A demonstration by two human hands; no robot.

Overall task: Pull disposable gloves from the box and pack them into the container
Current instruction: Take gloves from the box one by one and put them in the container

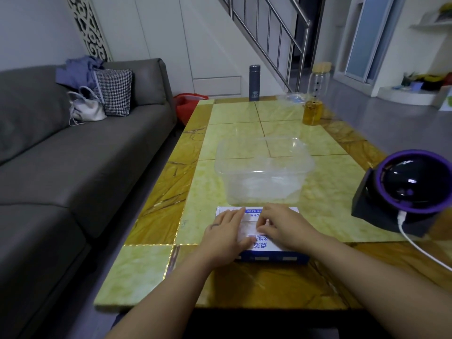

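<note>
A flat white and blue cardboard glove box [271, 258] lay at the near edge of the yellow-green tiled table [151, 277], directly in front of the person. Its long side ran left to right, so both hands could reach its top. The left hand [226, 232] lay flat on the left part of the lid with straight fingers, gripping nothing. I judged it was there to weigh the light box down so it would not lift when a glove was drawn out.

The right hand [283, 227] sat on the right part of the lid. Its fingertips [263, 222] curled inward in a pinch over the pale opening [247, 228] in the middle. Whether any film was actually caught between them could not be told.

The clear rectangular plastic container [244, 192] stood just beyond the box on the far side, lidless, its near wall almost touching the box's far edge. That closeness kept the carry from opening to container short. Something like crumpled clear film [271, 182] seemed to lie on its floor, suggesting the packing was under way but far from full.

A black cube with a purple-rimmed dark dome [406, 184] sat to the right, well apart from the box, with 1 white cable [415, 243] trailing toward the near right. The likely step in hand was teasing out the next glove. Thin film tends to come out in clumps, so a slow pull would suit.
</note>
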